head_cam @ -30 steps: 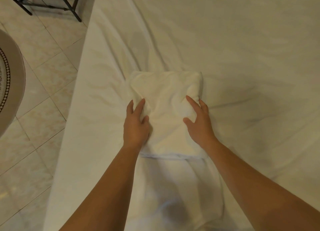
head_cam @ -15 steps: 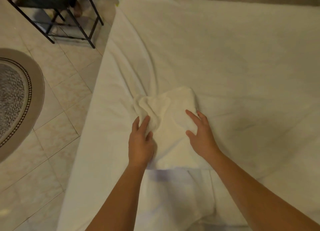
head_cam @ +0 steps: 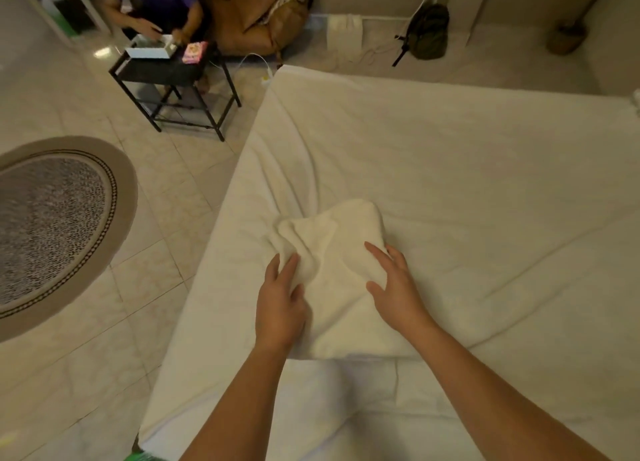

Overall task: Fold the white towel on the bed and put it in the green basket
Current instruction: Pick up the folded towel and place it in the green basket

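Observation:
The white towel [head_cam: 334, 270] lies folded into a thick pad on the white bed [head_cam: 467, 183], near its left side. Its far end is bunched and raised. My left hand [head_cam: 280, 304] grips the towel's left edge, fingers on top and thumb pressed into the fold. At the towel's right edge, my right hand [head_cam: 398, 287] holds on with its fingers spread along the side and its thumb on top. A green sliver [head_cam: 140, 456] shows at the bottom edge by the bed corner; I cannot tell whether it is the basket.
Tiled floor lies left of the bed, with a round patterned rug [head_cam: 52, 232]. A black metal side table [head_cam: 173, 79] stands beyond, with a seated person [head_cam: 156, 7] behind it. A dark backpack [head_cam: 427, 32] leans against the far wall.
The towel has been squeezed narrower between my hands and its far end has bunched up. The view has tilted upward, bringing the room into sight.

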